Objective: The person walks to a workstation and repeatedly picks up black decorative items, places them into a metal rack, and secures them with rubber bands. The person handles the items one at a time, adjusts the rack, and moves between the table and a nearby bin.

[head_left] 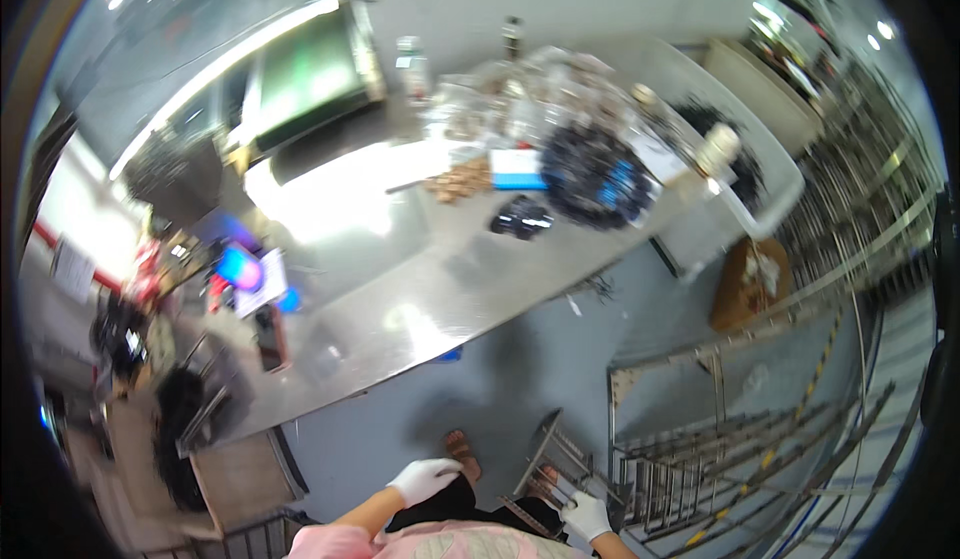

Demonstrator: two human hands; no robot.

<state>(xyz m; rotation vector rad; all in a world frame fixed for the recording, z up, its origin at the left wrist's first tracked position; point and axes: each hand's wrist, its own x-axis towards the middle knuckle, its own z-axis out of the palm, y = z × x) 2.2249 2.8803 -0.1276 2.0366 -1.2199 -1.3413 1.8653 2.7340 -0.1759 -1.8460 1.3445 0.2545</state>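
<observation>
My left hand point(427, 480), in a white glove, is over my dark-trousered left leg near the knee. Its fingers look stretched out and nothing shows in them. On the other side, my right hand point(586, 515), also gloved in white, is beside a small metal stool-like frame point(553, 456). Its fingers point toward the frame, but blur hides whether they grip it. Beyond my feet stands a long steel table point(455, 284). Lying on it are a black plastic bundle point(521, 218), a large dark coil-like bundle point(596, 177) and a pile of small brown pieces point(459, 181).
Metal racks point(690, 469) crowd the right side, near a brown bin point(750, 284) and a white tub point(783, 199). Clear plastic bags point(465, 109) are heaped along the table's back. At left lie a phone-like device point(270, 339) and a cardboard box point(240, 474).
</observation>
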